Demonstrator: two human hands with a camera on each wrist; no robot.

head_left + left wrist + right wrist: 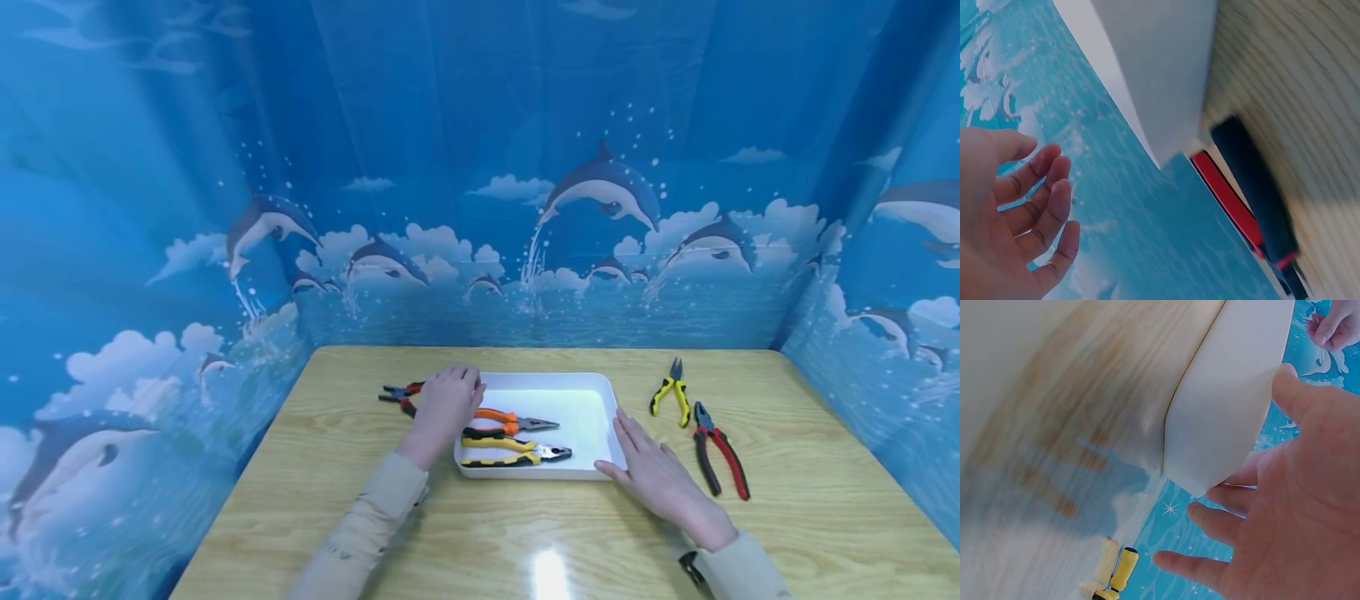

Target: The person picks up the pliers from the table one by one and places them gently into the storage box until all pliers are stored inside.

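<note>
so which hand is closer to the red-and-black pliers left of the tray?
Left. The left hand hovers right beside the red-and-black pliers, partly covering them. The right hand is far across, at the right edge of the tray.

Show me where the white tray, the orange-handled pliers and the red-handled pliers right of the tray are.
white tray (581, 400), head view, bare floor of the tray.
orange-handled pliers (498, 414), head view, upper orange handle.
red-handled pliers (730, 461), head view, red handle.
</note>
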